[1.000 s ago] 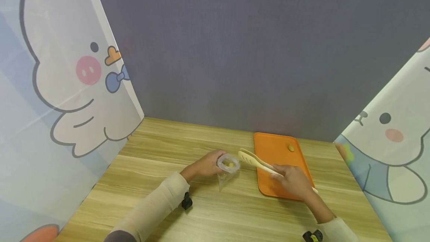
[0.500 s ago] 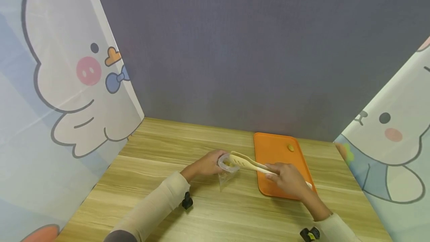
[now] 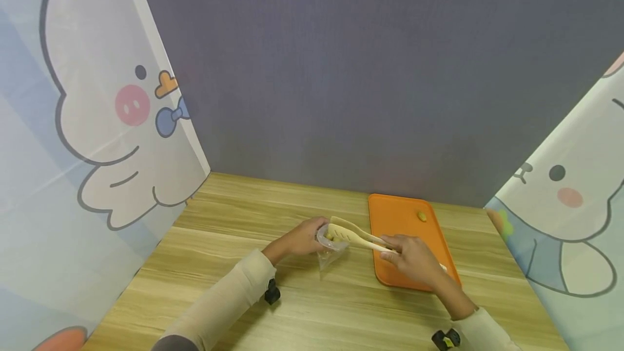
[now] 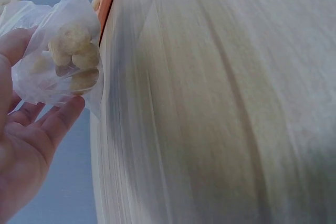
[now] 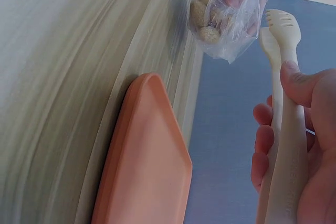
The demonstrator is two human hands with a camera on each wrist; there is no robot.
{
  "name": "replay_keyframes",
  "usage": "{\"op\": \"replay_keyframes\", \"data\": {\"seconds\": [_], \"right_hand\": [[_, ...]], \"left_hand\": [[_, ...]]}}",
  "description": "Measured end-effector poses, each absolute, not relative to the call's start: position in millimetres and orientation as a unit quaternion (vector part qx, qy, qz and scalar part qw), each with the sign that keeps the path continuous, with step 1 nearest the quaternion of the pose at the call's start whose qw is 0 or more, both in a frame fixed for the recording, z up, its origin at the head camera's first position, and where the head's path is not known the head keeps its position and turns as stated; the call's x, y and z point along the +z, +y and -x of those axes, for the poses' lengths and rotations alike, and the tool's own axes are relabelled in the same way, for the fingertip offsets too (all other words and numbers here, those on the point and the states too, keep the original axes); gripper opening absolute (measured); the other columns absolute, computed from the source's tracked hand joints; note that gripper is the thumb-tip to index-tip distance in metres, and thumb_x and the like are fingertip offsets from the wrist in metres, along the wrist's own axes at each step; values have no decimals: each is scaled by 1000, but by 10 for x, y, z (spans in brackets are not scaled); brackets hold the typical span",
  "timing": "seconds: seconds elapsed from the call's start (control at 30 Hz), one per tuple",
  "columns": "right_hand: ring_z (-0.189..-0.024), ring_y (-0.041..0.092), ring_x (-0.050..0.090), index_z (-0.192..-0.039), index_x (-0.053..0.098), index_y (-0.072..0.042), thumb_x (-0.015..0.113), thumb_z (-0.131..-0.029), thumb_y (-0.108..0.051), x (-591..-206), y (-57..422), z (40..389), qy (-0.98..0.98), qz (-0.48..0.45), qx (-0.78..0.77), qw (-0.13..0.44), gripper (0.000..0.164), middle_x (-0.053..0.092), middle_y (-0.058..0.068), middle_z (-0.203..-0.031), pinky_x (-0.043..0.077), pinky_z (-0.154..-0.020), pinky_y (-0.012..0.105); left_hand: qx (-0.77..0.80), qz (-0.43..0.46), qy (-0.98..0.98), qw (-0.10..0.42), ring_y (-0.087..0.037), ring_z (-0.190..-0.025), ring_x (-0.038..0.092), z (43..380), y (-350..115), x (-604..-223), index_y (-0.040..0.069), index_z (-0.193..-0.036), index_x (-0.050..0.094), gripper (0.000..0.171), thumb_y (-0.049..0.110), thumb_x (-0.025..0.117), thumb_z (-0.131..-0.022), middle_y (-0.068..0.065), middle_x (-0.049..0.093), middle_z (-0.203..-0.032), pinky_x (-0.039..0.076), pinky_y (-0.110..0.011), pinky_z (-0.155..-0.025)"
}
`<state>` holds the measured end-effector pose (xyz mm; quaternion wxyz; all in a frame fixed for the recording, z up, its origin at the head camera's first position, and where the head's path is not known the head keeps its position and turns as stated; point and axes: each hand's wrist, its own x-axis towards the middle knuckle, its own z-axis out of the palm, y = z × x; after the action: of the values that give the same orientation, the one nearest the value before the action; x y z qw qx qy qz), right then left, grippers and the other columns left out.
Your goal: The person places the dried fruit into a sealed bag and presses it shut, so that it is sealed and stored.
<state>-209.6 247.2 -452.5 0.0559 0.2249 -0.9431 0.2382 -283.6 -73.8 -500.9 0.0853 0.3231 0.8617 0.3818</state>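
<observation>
My left hand (image 3: 307,236) grips a clear plastic bag (image 3: 329,256) by its upper part and keeps its mouth spread. Several golden-brown lumps (image 4: 73,45) lie inside it; their kind is unclear. My right hand (image 3: 413,259) grips cream-coloured tongs (image 3: 358,236) around both arms. Their slotted tips reach the bag's mouth, and a gap shows between them. In the right wrist view, the tongs (image 5: 286,40) hold nothing that I can see. One more lump (image 3: 421,216) rests near the far right corner of the orange tray (image 3: 397,215).
The tray lies on a wood-grain table (image 3: 234,205), under and beyond my right hand. A grey wall (image 3: 312,80) rises behind the table. Cartoon-printed panels (image 3: 97,140) stand on both sides.
My right hand has moved left, bringing the tongs' tips from beside the bag to its mouth. The tips now stand further apart. My left hand and the bag have hardly moved.
</observation>
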Motion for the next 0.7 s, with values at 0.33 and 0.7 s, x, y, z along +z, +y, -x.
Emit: {"op": "replay_keyframes", "data": {"seconds": [0.33,0.7], "right_hand": [[-66,7,59,-137,65,-5,75,-93,-26,-4487,2539,2110,-947,-207,236,68,50,75,15,-115,49,-57,27],[-97,40,72,-134,63,5,72,-95,-23,-4431,2747,2199,-948,-183,243,90,49,70,27,-120,59,-74,51]], "left_hand": [[383,-324,862,75,-14,-111,60,2849,-720,-5038,7,-141,54,65,34,80,-88,-4,63,-129,51,-31,-95],[388,-329,858,79,-15,-114,61,2840,-727,-5032,8,-140,54,63,35,80,-88,-4,63,-130,51,-32,-97]]}}
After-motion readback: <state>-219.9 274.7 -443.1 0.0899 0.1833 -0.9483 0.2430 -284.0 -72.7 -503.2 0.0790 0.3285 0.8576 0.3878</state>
